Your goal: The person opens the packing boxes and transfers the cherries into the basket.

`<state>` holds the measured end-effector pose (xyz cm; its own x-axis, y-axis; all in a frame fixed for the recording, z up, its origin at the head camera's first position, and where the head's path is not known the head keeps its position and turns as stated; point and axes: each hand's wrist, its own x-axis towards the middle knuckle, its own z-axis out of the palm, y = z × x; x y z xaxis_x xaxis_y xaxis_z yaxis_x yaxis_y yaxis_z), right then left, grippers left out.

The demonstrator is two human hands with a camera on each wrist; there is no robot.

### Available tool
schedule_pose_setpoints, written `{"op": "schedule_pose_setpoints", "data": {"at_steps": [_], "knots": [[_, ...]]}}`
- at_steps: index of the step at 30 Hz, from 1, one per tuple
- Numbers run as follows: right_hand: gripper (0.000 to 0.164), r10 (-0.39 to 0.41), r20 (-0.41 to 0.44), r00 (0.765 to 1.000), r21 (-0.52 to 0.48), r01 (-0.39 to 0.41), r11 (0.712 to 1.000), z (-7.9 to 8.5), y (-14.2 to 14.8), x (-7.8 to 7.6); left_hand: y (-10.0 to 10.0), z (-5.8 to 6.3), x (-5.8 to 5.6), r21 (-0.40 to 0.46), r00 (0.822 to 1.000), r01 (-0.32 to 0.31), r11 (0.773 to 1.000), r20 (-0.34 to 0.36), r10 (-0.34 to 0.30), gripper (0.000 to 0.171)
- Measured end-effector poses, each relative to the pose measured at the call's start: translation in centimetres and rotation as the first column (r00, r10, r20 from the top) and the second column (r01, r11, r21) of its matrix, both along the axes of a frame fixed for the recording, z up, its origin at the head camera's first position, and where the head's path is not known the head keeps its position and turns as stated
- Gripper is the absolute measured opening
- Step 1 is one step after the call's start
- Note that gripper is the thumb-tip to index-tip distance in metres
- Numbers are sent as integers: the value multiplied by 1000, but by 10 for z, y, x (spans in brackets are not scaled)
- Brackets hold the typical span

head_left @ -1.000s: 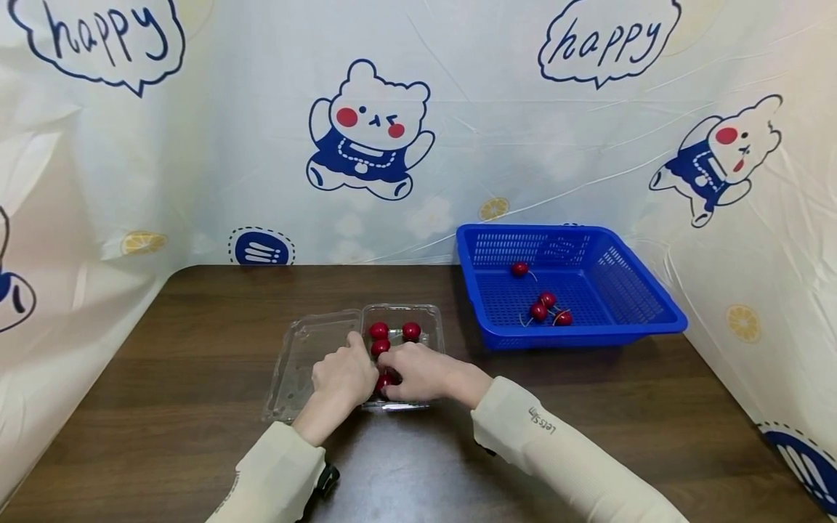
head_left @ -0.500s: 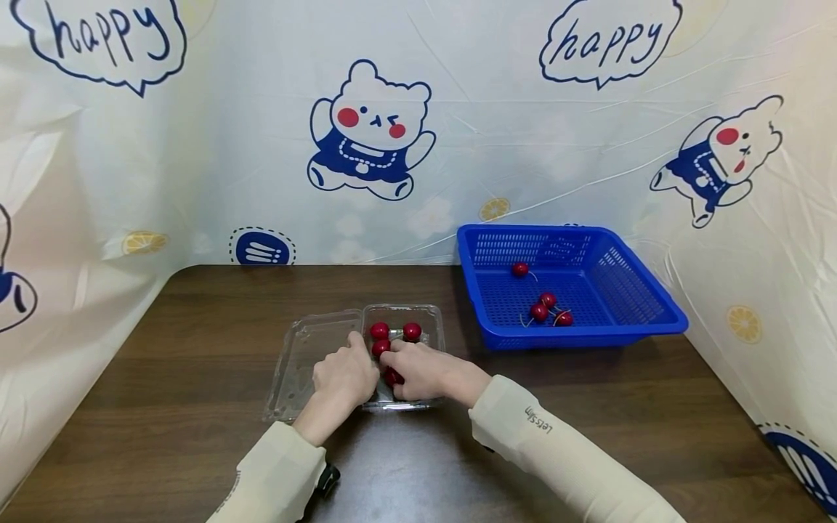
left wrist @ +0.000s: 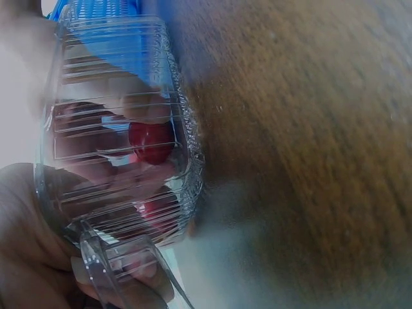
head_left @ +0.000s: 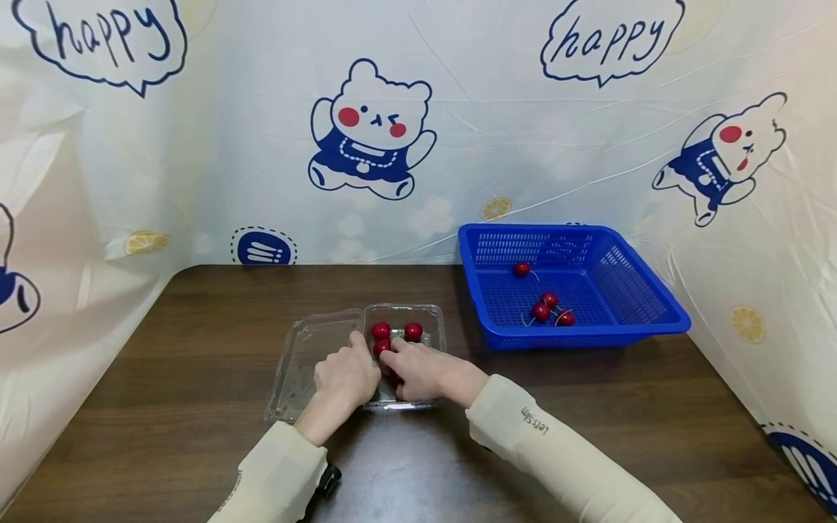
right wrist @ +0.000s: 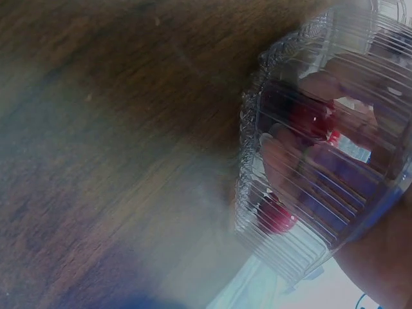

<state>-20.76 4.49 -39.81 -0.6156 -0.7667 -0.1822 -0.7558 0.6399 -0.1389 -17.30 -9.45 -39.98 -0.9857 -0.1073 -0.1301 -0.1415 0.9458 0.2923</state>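
Observation:
A clear plastic clamshell box (head_left: 439, 324) stands on the table, its lid (head_left: 302, 359) folded out to the left. My left hand (head_left: 346, 374) grips the box along the hinge side. Inside the box, my right hand (head_left: 421, 372) pinches a dark red cherry (right wrist: 312, 120) between thumb and fingers near the front left; the hand mostly covers it in the head view. Farther back in the box lie a cherry (head_left: 381, 331) at the left, another cherry (head_left: 413, 332) at the right, and a third cherry (head_left: 382, 348) just beyond my right fingertips.
A blue perforated basket (head_left: 582, 337) stands at the back right, with several stemmed cherries (head_left: 540, 311) on its floor. The brown wooden table (head_left: 163, 392) ends at a patterned curtain (head_left: 261, 145) behind and at both sides.
The right hand has shifted the pinched cherry slightly right and away from the left hand, and the fingers now cover it more. The left hand, box and basket stay put.

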Motion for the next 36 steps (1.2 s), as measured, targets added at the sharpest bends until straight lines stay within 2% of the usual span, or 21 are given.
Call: {"op": "schedule_pose_setpoints", "data": {"at_steps": [11,20,36], "knots": [[23,54,-131,990,-8,-55,998,-2,1,1,1,1,0,0,1000,0,1000,-11,0,25],[14,67,-123,990,-36,-72,997,-1,3,-1,1,1,0,5,1000,4,1000,-25,-4,26],[11,116,-139,983,-60,-125,990,3,4,-2,-1,1,0,0,1000,6,1000,-6,-6,30]]}}
